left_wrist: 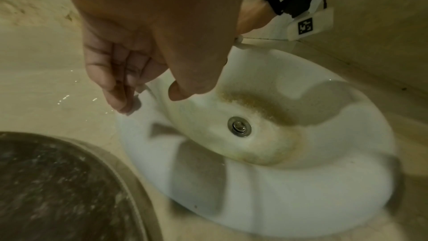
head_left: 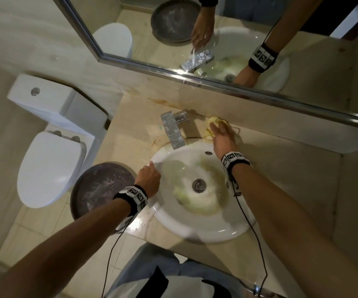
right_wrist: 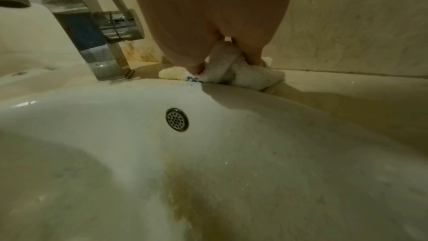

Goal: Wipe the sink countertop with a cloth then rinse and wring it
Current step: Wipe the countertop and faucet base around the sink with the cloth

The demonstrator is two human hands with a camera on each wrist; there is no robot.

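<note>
A bunched pale-yellow cloth lies on the beige countertop behind the white sink, just right of the chrome faucet. My right hand lies on top of it. In the right wrist view the cloth is pinched between the thumb and fingers of my right hand, against the counter by the wall. My left hand holds nothing. Its fingertips touch the left rim of the sink.
The sink bowl has brown stains around the drain. A dark round basin stands on the floor left of the counter, beside a white toilet. A mirror runs along the back wall. Cables hang from both wristbands.
</note>
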